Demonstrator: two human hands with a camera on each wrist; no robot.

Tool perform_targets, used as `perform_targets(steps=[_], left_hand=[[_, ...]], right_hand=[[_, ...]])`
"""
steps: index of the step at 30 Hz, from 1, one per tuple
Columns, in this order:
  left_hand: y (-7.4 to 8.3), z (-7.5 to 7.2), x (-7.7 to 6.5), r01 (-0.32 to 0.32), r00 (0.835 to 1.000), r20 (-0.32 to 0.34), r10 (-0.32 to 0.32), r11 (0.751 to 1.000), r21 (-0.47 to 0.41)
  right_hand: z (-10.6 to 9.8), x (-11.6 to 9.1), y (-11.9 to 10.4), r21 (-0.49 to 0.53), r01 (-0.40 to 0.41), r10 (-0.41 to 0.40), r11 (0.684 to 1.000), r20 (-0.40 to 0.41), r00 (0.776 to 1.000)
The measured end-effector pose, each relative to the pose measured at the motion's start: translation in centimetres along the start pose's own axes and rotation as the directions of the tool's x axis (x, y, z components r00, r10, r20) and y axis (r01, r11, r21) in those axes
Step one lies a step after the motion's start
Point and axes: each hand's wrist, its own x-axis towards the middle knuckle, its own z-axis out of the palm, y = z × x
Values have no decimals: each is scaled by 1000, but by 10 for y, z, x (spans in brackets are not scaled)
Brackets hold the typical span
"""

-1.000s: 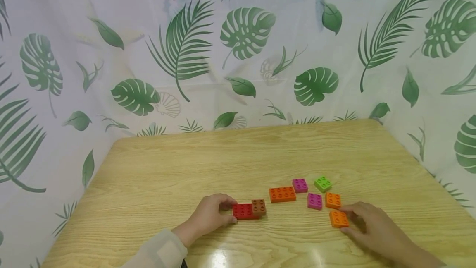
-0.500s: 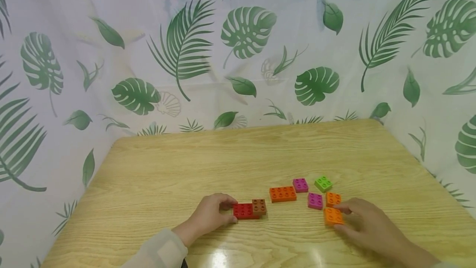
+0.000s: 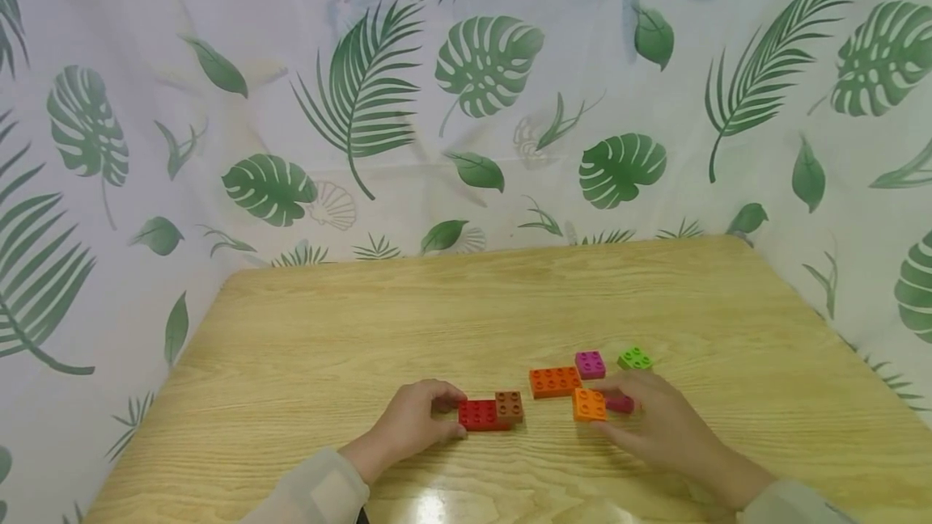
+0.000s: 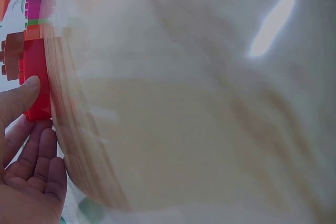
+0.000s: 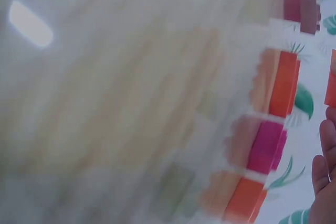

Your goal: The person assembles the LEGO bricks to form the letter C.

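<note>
My left hand pinches the left end of a red toy brick on the table. A smaller brown brick sits on the red brick's right end; the left wrist view shows the thumb on the red brick. My right hand holds a square orange brick between thumb and fingers, raised above the table. Only a sliver of that orange brick shows at the right wrist view's edge. A magenta brick is partly hidden behind the right hand.
A longer orange brick lies between the hands, with a magenta brick behind it and a green brick to the right. Another square orange brick, hidden in the head view, stands on the table. A leaf-patterned cloth hangs behind.
My right hand has moved left with the square orange brick, off the table and over toward the red brick. The left hand has stayed in place on the red brick.
</note>
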Motion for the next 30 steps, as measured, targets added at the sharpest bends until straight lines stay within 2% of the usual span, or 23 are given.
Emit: perform_targets(steps=[4,10,14,18,25,30], left_hand=[[0,0,0,2,1000,0,-2,1000,7],[1,0,0,11,1000,4,-11,1000,9],[1,-1,0,8,1000,2,-8,1000,13],[1,-1,0,-4,1000,-3,4,1000,29],[1,0,0,-7,1000,-5,7,1000,30],[0,-1,1,-13,1000,-1,13,999,30]], right_hand=[[12,14,-9,64,34,-33,997,-7,999],[29,31,-24,61,73,-73,995,2,997],[38,42,-34,108,64,-70,992,51,996],[46,54,-43,113,58,-69,992,102,992],[60,69,-55,107,107,-121,988,133,984],[68,75,-61,116,68,-87,991,169,982]])
